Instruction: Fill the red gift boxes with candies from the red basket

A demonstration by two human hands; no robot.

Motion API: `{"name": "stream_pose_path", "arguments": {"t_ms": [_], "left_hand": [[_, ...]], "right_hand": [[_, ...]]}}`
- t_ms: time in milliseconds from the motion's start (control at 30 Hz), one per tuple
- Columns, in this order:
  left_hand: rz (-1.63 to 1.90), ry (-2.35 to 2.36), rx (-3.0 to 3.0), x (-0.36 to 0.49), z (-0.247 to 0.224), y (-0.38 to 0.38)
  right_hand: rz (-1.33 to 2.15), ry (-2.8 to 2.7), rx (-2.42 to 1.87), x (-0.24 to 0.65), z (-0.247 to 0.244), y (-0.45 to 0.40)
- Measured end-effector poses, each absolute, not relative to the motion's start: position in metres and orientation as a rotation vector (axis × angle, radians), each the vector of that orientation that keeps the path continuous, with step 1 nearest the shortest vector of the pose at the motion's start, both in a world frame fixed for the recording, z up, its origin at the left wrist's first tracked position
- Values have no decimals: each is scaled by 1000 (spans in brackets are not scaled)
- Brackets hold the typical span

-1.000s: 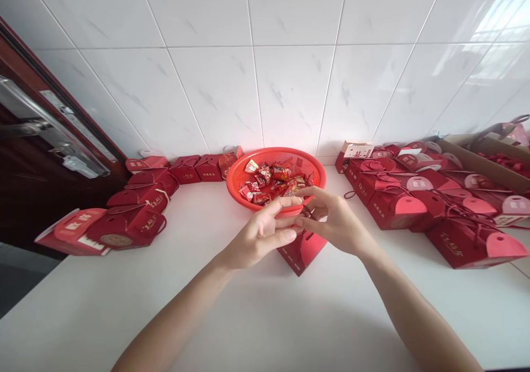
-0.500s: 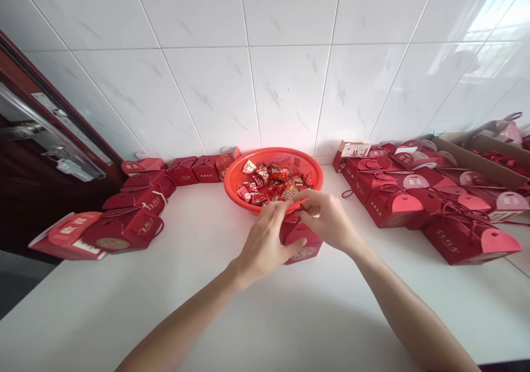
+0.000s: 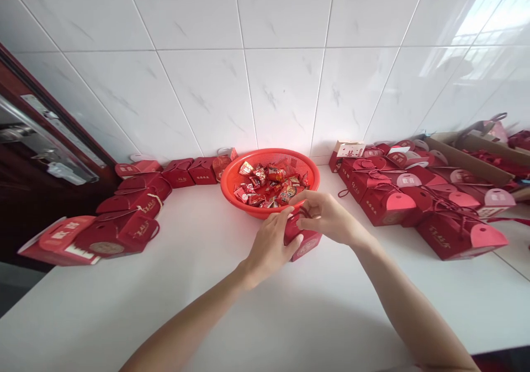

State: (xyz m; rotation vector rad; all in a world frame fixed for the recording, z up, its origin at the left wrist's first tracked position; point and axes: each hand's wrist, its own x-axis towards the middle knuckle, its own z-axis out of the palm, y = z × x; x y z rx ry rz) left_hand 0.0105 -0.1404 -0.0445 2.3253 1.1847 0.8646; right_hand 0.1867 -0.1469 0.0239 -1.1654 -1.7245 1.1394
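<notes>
A small red box (image 3: pixel 307 242) stands on the white table in front of the basket. My left hand (image 3: pixel 272 242) grips its left side, thumb on the near face and fingers near the top. At the box's top, my right hand (image 3: pixel 327 216) is closed in a pinch on a dark red cord (image 3: pixel 305 212). Part of the box top is hidden behind my fingers. Just beyond, an orange-red plastic basket (image 3: pixel 269 214) holds several wrapped candies (image 3: pixel 275 186).
Several red boxes (image 3: pixel 120 234) line the left side and wall. More boxes with cords (image 3: pixel 459 234) crowd the right, beside a cardboard tray (image 3: pixel 467 159). A door (image 3: pixel 53 179) is at far left, the tiled wall (image 3: pixel 285 96) behind.
The dark red cord now shows as a loop by my right fingers. The box is turned slightly, and my left hand sits a little further right on it. The view has shifted slightly.
</notes>
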Motion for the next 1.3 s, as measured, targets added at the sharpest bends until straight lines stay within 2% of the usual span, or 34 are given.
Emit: {"name": "stream_pose_path", "arguments": {"t_ms": [67,167,233,333,533,700,933,1100,1300], "left_hand": [[951,1145,2307,10,-45,-142],[1297,967,2321,11,-51,-153],[1492,702,2358,14,-59,-167],[1546,299,2350,22,-78,-194],[1432,302,2318,37,-100,-219],[1247,21,2348,39,-105,-209],[1018,8,2384,43,-112,-207],[947,43,2381,44,-113,-206],[900,65,2373,43,-112,-205]], "right_hand": [[942,-1764,-1260,186,20,-148],[647,-1743,-1428,190,20,-154],[467,-1721,-1516,197,21,-161],[247,-1717,-1623,212,25,-176],[22,-1606,-1747,268,44,-209],[-97,-1401,-1806,334,92,-231],[-394,-1000,-2082,414,152,-260],[-503,-929,-2244,468,148,-259],[-386,-848,-2497,517,106,-241]]}}
